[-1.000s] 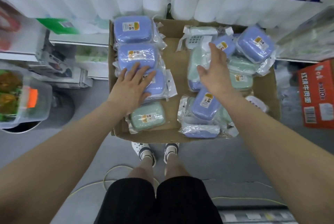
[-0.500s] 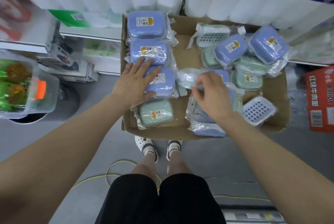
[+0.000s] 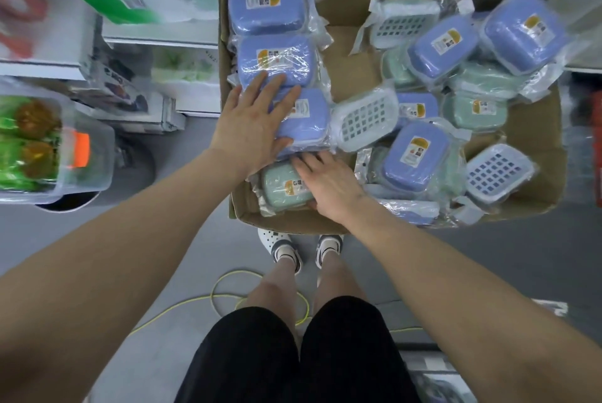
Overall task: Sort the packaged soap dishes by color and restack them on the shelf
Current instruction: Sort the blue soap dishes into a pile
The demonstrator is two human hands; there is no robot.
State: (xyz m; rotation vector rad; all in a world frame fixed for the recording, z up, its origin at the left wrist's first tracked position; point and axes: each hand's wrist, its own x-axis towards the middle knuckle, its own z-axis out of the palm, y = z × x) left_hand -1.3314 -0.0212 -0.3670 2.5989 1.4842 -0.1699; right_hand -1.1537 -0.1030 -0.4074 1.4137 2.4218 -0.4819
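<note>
Progress: partial. Inside the cardboard box (image 3: 345, 77), a row of three blue soap dishes (image 3: 272, 3) runs along the left wall, far to near, each in clear wrap with the label up. Closest to the person sits one green soap dish (image 3: 282, 188), ending that row (odd colour out, so I judge it needs relocating). The right half of the box holds an unsorted heap (image 3: 456, 103): blue and green packages overlapping at all angles, several turned grid-side up, one such grid-side package (image 3: 365, 121) lying tilted just beside the blue row. Most of the sorting is left, by this view; no separate green stack is visible yet.

Grip, left hand (image 3: 252, 129): fingers straight and spread, palm flat on the nearest blue dish (image 3: 304, 117), fingertips reaching the middle one. It presses, nothing is pinched.

Grip, right hand (image 3: 325, 183): palm down over the right part of the green soap dish, fingers extended toward the lower edge of the blue row. Thumb appears tucked along the package's near edge; whether it has closed around the package cannot be told.

Likely step in hand: steadying the blue row while taking the green one out.
</note>
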